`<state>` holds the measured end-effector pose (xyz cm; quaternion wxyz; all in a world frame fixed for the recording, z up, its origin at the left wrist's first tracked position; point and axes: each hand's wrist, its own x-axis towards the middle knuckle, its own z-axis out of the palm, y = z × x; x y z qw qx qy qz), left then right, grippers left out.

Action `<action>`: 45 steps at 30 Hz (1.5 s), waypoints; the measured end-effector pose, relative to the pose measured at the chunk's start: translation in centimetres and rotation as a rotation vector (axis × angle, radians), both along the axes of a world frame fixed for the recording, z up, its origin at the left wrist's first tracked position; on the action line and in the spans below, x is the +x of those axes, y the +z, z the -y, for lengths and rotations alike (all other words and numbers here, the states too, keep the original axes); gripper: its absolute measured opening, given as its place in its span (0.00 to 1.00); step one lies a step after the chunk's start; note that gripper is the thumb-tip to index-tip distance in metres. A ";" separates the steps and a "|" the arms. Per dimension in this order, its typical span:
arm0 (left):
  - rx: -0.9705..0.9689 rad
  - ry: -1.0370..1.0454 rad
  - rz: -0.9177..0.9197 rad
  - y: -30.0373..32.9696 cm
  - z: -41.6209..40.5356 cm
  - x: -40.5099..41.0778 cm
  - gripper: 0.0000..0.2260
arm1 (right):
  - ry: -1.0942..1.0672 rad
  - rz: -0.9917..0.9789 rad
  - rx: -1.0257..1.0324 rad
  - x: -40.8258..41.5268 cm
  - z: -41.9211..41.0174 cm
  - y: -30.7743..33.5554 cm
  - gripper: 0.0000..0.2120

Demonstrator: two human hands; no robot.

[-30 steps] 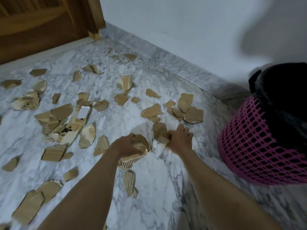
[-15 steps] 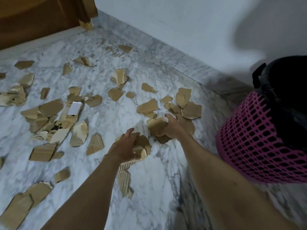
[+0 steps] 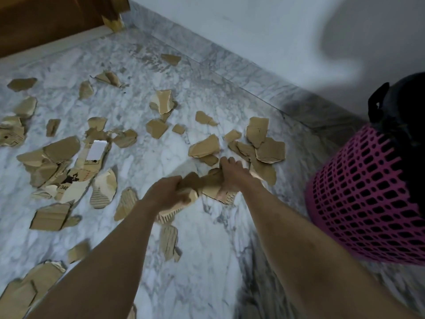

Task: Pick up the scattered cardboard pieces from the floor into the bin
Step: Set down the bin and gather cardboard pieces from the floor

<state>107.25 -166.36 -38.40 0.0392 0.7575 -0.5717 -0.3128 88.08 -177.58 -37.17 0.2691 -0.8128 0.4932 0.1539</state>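
— White-and-grey marble floor (image 3: 207, 261), a pale wall behind it, a brown wooden door (image 3: 46, 17) in the far left corner. How many hands are at work?

— Two. The left hand (image 3: 164, 194) has its fingers curled round a wad of torn brown cardboard pieces (image 3: 174, 209); the right hand (image 3: 232, 174), just beside it, grips more torn brown cardboard (image 3: 212, 185) between curled fingers. Both bundles sit low over the floor, touching each other.

— And the loose scraps?

— Roughly thirty brown cardboard scraps (image 3: 203, 147) lie scattered across the marble; an exact count is beyond me, since several overlap. One larger printed piece with a white label (image 3: 96, 150) lies to the left.

— The bin?

— One pink plastic mesh bin (image 3: 368, 196) lined with a black bag (image 3: 400, 116), standing on the floor at the right, near the right forearm.
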 end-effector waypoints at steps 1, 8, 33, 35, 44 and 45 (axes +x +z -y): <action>-0.034 0.058 -0.051 0.4 0.7 0.7 0.17 | -0.031 0.059 0.040 0.0 0.0 0.0 0.46; -0.127 0.323 -0.406 2.2 7.9 1.5 0.22 | -0.411 0.526 0.245 -4.0 2.7 -0.1 0.39; -0.003 0.356 -0.455 2.6 5.8 -1.0 0.41 | -0.614 0.242 0.070 -7.9 0.5 -1.5 0.05; 0.090 0.260 -0.315 3.5 3.4 0.0 0.29 | -0.609 0.249 0.165 -7.3 -0.1 -1.3 0.10; 0.142 0.259 0.134 1.4 -5.1 -3.2 0.27 | -0.466 0.204 0.084 -4.1 -2.3 -0.1 0.13; 0.130 0.282 0.133 1.5 -5.2 -3.7 0.27 | -0.449 0.215 0.086 -4.0 -2.2 0.0 0.13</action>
